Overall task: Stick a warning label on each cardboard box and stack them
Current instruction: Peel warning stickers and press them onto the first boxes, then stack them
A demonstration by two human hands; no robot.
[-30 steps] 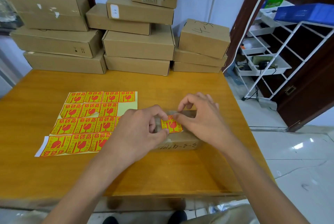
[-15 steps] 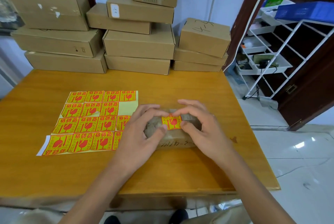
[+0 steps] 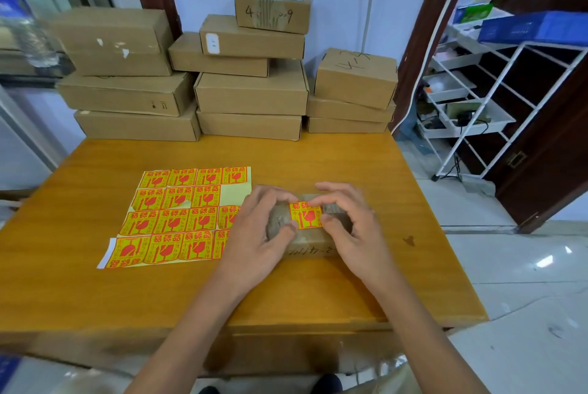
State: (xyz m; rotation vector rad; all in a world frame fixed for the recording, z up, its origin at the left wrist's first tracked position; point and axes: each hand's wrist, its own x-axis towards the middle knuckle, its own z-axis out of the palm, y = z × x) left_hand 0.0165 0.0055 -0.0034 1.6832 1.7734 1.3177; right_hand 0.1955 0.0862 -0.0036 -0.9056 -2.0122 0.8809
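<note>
Both hands, left hand (image 3: pixel 254 234) and right hand (image 3: pixel 356 228), press the label (image 3: pixel 305 215) onto one small box (image 3: pixel 313 245) with curled fingers, while many boxes (image 3: pixel 251 88) wait unlabelled.

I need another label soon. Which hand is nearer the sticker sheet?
Left. The left hand lies over the right edge of the sticker sheet; the right hand is beyond the small box, farther right.
</note>
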